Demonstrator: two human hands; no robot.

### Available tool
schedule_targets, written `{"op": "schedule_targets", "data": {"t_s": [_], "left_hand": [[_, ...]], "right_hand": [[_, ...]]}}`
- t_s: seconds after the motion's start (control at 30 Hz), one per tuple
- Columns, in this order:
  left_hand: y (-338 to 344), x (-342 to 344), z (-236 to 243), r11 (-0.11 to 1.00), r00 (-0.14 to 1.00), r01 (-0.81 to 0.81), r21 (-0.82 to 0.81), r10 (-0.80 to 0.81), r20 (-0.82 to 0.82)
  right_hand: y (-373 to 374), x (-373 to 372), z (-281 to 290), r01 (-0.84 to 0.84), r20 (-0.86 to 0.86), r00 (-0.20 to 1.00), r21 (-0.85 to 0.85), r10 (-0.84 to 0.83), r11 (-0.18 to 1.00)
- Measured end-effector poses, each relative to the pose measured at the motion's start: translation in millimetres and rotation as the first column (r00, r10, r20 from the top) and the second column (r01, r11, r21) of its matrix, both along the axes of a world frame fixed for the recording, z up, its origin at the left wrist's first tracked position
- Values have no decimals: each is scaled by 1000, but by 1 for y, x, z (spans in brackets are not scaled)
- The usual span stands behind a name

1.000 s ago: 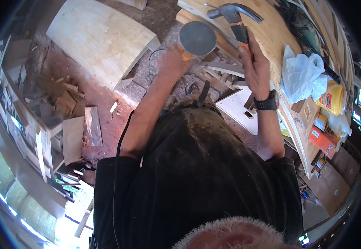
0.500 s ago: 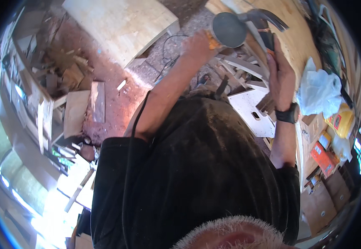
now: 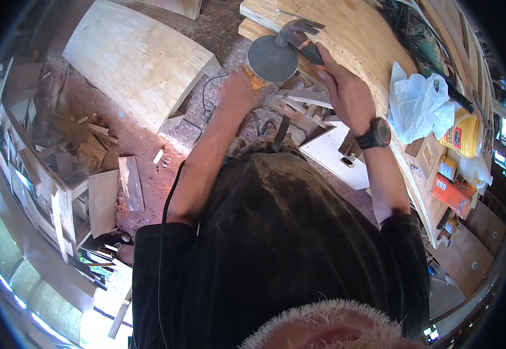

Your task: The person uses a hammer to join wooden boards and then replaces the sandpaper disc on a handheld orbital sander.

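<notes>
My left hand (image 3: pixel 235 92) is closed round the orange body of a sander (image 3: pixel 256 81). Its round dark grey pad (image 3: pixel 272 59) faces up. In my right hand (image 3: pixel 350 96) is a claw hammer (image 3: pixel 310 51), gripped by its dark handle, the claw pointing away to the right. The hammer's head overlaps the pad's upper right rim; whether it touches there I cannot tell. Beyond both tools lies a pale wooden workbench top (image 3: pixel 346 29), with a thin metal rod (image 3: pixel 289 13) near its far left edge.
A large plywood panel (image 3: pixel 136 64) stands left. Wood offcuts (image 3: pixel 93 152) fill a frame beside it. On the bench at right are a white plastic bag (image 3: pixel 418 104), a yellow container (image 3: pixel 461 135) and an orange-red box (image 3: pixel 451 193). A black cable (image 3: pixel 168 215) runs along my left arm.
The view has shifted, so most things sit further left. The hammer's head has come lower against the pad and now overlaps its rim. Both hands keep their grips.
</notes>
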State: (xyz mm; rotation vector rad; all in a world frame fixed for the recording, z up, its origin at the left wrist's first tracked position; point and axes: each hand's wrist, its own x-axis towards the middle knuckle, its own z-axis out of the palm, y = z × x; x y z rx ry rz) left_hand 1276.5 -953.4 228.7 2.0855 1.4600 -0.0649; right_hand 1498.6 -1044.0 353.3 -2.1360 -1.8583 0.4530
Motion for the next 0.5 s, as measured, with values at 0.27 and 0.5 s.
{"op": "schedule_targets", "data": {"t_s": [0.27,0.5], "left_hand": [[4,2,4,999,998,22,-39,-24,-55],[-1,3,-6,988,988,-123,-97,131,85]], "right_hand": [[13,-7,-3,-48,25,999,135,45,990],[13,-1,-21,110,-291,954,112,-73,988]]}}
